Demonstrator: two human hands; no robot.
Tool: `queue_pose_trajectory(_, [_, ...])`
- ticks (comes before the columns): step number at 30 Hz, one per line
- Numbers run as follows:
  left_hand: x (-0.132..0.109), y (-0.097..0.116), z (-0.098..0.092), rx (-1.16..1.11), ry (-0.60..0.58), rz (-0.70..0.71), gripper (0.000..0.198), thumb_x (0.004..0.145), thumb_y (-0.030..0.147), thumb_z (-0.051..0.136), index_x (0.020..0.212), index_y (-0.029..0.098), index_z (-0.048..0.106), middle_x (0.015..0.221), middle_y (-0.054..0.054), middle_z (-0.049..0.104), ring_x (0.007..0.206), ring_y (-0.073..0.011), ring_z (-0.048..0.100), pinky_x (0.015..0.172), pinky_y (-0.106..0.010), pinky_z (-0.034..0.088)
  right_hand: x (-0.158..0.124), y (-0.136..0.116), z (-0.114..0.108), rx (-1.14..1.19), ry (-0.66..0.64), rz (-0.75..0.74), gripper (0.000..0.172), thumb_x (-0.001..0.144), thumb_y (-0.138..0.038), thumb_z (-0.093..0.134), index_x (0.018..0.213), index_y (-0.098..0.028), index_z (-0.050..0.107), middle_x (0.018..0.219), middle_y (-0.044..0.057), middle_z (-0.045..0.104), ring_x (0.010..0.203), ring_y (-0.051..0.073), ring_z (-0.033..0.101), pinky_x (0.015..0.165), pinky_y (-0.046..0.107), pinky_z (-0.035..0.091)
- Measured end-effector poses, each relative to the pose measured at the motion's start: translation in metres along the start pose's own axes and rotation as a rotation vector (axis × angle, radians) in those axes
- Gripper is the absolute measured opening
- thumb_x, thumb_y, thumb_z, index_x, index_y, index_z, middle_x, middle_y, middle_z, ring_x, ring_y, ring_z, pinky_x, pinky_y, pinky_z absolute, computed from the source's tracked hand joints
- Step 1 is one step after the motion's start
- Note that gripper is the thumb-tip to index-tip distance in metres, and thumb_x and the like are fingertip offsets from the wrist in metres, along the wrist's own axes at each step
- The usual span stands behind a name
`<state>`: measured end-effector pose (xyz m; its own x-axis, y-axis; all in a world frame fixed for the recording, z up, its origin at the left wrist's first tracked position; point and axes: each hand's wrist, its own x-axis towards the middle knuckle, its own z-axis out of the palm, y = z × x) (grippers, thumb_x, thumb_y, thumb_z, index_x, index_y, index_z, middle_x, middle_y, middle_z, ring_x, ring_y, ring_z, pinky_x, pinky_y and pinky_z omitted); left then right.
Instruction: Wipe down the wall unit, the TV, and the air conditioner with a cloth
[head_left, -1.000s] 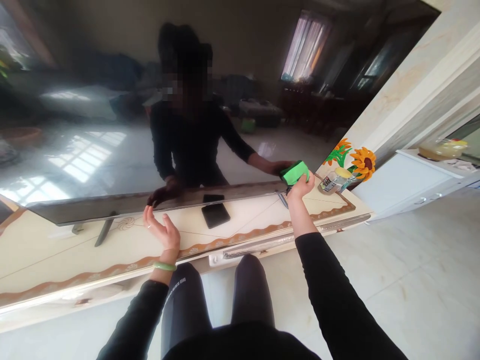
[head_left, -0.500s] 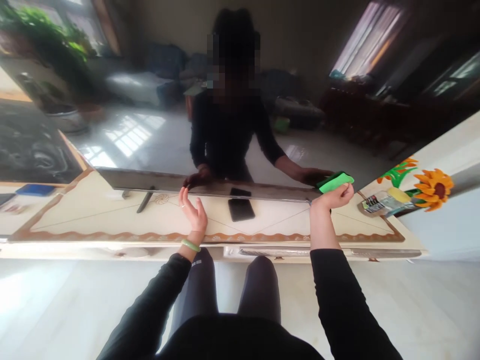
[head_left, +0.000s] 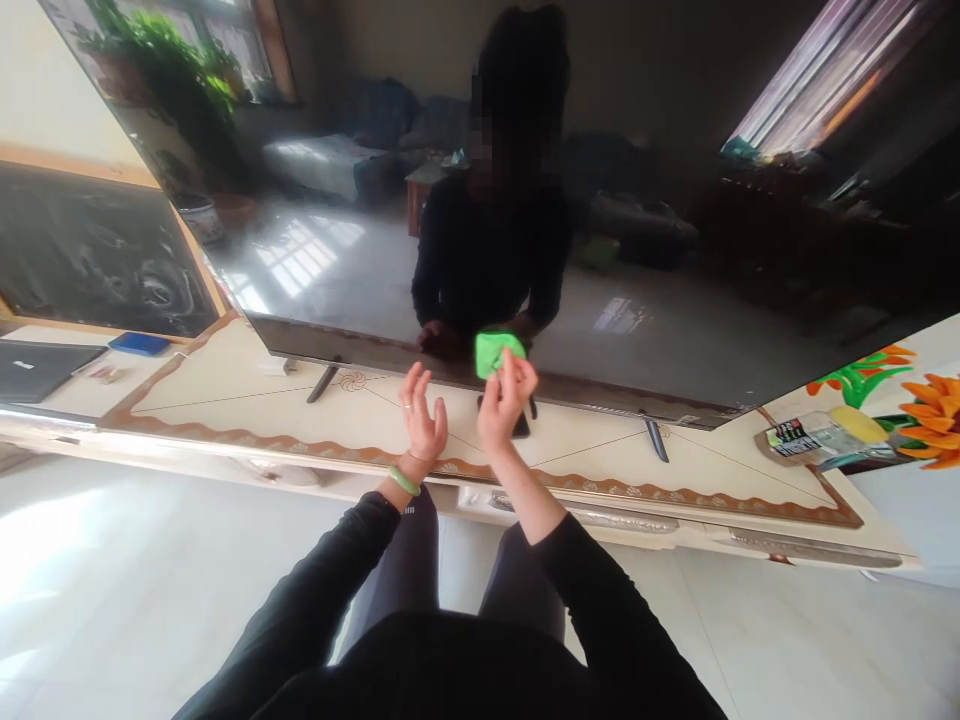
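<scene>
A bright green cloth (head_left: 493, 352) is pinched in the fingers of my right hand (head_left: 508, 400), in front of the lower middle of a large black television (head_left: 645, 300). Whether the cloth touches the screen I cannot tell. My left hand (head_left: 425, 415), with a ring and a green bangle (head_left: 404, 481), is raised near the television's bottom edge; its fingers are apart and hold nothing. A dark phone-like slab (head_left: 520, 427) lies on the cabinet top, mostly hidden behind my right hand.
The television stands on dark feet (head_left: 322, 384) on a long cream cabinet (head_left: 592, 455) with brown scalloped trim. At the right are a bottle (head_left: 795, 440) and orange flowers (head_left: 934, 420). At the left are a chalkboard (head_left: 97, 255), a blue box (head_left: 139, 343) and a dark flat folder (head_left: 45, 370).
My right hand has swept left with the green cloth, from the television's lower right to its lower middle. My left hand stays raised beside the bottom edge. The view has shifted somewhat.
</scene>
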<state>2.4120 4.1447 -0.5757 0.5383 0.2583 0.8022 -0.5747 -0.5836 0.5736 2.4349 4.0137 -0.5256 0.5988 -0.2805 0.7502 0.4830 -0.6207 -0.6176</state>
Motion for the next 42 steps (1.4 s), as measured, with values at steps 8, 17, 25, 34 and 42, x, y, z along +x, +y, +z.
queue_pose_trajectory(8, [-0.002,0.006,0.027,0.032,-0.103,0.114,0.052,0.112,0.035,0.037,0.162,0.023,0.042,0.168,-0.016,0.045,0.159,-0.0239,0.043,0.13,-0.046,0.042,-0.017,-0.026,0.001,0.353,-0.398,0.041,0.054,0.112,-0.049,0.035,0.155,-0.026,0.057,0.154,0.012,0.052,0.143,0.023,0.055,0.127,0.045,0.044])
queue_pose_trajectory(17, [0.011,0.021,0.06,0.249,-0.191,0.182,0.072,0.11,0.034,0.042,0.173,0.015,0.015,0.181,-0.018,0.012,0.172,-0.0333,-0.001,0.137,-0.061,0.024,-0.008,0.074,-0.099,0.066,-0.051,-0.016,0.044,0.108,-0.042,0.044,0.138,-0.021,0.068,0.147,0.016,0.064,0.141,0.029,0.059,0.123,0.057,0.044])
queue_pose_trajectory(25, [0.003,0.061,0.089,0.418,-0.814,0.519,0.069,0.106,0.043,0.05,0.17,0.023,0.034,0.18,0.001,0.023,0.168,-0.0337,0.024,0.14,-0.056,0.022,-0.012,0.153,-0.133,-0.211,0.162,0.02,0.047,0.103,-0.047,0.051,0.131,-0.014,0.069,0.144,0.024,0.059,0.141,0.035,0.056,0.118,0.06,0.046])
queue_pose_trajectory(34, [-0.005,-0.013,0.023,0.345,-0.243,-0.166,0.083,0.106,0.057,0.047,0.171,0.01,0.025,0.181,-0.021,0.007,0.171,-0.0355,-0.005,0.139,-0.062,0.021,-0.013,0.154,-0.133,-0.073,0.222,0.208,0.033,0.096,-0.036,0.052,0.116,-0.017,0.07,0.141,0.021,0.057,0.136,0.033,0.057,0.108,0.055,0.054])
queue_pose_trajectory(42, [0.03,-0.017,0.032,0.179,0.126,-0.453,0.084,0.109,0.059,0.032,0.173,0.015,0.001,0.181,-0.018,-0.014,0.168,-0.0285,-0.02,0.141,-0.06,0.002,-0.011,0.142,-0.13,-0.064,0.249,0.303,0.033,0.093,-0.031,0.051,0.119,-0.018,0.065,0.144,0.021,0.054,0.14,0.032,0.053,0.109,0.054,0.055])
